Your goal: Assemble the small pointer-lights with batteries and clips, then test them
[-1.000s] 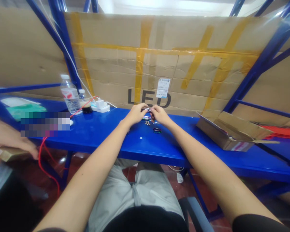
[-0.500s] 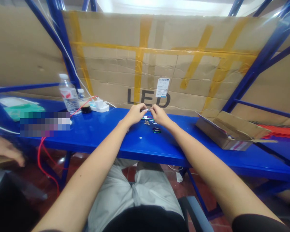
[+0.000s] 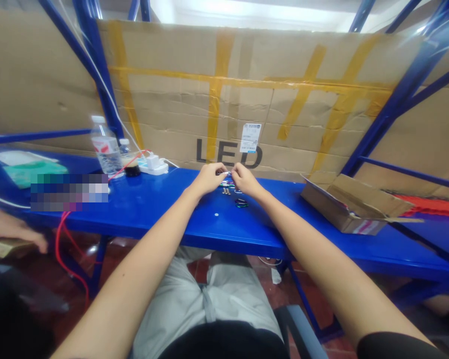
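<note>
My left hand [image 3: 209,178] and my right hand [image 3: 245,179] meet over the far part of the blue table, fingertips pinched. Between them is a small silvery piece [image 3: 226,173], too small to name for sure; both hands' fingers close on it. Just below lie several shiny coloured carabiners [image 3: 227,184], partly hidden by the hands. Nearer to me sit several tiny brass-coloured pieces [image 3: 226,191] and, to their right, a dark green-purple carabiner [image 3: 241,203]. A small white disc [image 3: 216,215] lies closer to the front edge.
On the blue table [image 3: 164,209], an open cardboard box [image 3: 327,207] stands right. At left are a water bottle [image 3: 107,149], a smaller bottle with dark liquid [image 3: 130,162] and a power strip [image 3: 155,167]. A cardboard sheet [image 3: 172,114] rises behind. Another person's hand [image 3: 18,232] shows far left.
My hands stay together at nearly the same spot, with small finger movements. The view has shifted slightly. At far left, the other person's hand has moved a little right.
</note>
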Motion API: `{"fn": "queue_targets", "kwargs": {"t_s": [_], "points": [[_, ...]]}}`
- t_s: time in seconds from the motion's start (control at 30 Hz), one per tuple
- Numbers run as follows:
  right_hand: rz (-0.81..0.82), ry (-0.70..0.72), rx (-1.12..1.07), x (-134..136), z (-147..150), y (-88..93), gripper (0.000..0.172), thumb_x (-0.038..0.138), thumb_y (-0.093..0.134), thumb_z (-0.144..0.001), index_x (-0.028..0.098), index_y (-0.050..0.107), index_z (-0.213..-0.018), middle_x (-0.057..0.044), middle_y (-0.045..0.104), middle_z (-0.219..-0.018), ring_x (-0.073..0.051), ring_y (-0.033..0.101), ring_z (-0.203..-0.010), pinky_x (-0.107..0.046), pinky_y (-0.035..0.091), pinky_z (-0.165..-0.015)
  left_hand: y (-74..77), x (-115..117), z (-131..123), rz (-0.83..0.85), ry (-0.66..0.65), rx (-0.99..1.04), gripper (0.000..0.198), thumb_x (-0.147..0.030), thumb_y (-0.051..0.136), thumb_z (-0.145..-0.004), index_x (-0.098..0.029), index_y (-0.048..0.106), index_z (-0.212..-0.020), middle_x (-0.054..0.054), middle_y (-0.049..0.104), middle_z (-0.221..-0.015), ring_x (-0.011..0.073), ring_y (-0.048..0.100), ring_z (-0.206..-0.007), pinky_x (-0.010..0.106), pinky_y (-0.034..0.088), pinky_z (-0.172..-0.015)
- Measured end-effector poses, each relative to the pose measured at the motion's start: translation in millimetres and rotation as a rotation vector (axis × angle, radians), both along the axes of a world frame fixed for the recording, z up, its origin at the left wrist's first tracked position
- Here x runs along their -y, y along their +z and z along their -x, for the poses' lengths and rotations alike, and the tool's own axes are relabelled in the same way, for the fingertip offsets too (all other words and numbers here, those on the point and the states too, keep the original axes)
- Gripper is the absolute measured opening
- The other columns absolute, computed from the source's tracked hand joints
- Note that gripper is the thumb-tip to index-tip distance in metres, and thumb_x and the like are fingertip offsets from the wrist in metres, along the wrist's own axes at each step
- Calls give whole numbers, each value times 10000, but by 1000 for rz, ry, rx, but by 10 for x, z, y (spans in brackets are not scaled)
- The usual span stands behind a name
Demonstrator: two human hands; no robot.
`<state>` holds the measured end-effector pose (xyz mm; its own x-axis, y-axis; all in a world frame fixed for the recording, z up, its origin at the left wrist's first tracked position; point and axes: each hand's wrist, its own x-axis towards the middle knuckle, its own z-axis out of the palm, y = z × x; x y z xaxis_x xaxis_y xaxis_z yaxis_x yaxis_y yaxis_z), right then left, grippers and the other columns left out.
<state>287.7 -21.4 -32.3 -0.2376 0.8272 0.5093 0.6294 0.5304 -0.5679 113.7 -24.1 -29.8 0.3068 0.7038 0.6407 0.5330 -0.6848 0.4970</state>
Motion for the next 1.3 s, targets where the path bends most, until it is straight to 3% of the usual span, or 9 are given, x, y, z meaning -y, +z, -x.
{"fn": "queue_targets", "kwargs": {"t_s": [0.3,0.57,0.9,1.17,1.3], "points": [[62,41,-14,29,2,-16,123,223,443,-879,228,405,-763,10,523,-657,-174,517,-709,-282,402,-692,-43,-42,0,74,0,66,147,-216,608,-833,-168,719,-919,72,753,-972,211,663,-892,357,512,-860],[-55,14,53,39,10,-10,156,245,425,-894,223,383,-745,6,515,-719,-158,461,-719,-276,337,-671,-66,-83,21,114,-55,98,157,-205,606,-844,-154,727,-932,81,759,-979,208,678,-908,351,514,-875],[-72,36,42,-22,22,-52,167,229,430,-881,232,339,-740,31,444,-662,-148,414,-664,-273,302,-618,-23,-20,28,290,-92,210,152,-192,618,-826,-125,739,-889,55,739,-746,168,669,-676,293,528,-694],[-165,47,420,25,-39,-35,98,185,406,-937,225,379,-852,-38,567,-739,-177,437,-625,-295,287,-595,-71,10,87,-11,-10,-107,201,-257,634,-840,-214,801,-943,62,785,-933,230,706,-882,332,517,-834],[-192,24,536,48,-34,-36,57,163,382,-953,202,421,-937,-107,647,-846,-204,502,-673,-300,306,-602,-99,-23,58,-114,49,-259,230,-239,585,-864,-206,805,-923,101,768,-914,261,691,-889,370,498,-850]]}}
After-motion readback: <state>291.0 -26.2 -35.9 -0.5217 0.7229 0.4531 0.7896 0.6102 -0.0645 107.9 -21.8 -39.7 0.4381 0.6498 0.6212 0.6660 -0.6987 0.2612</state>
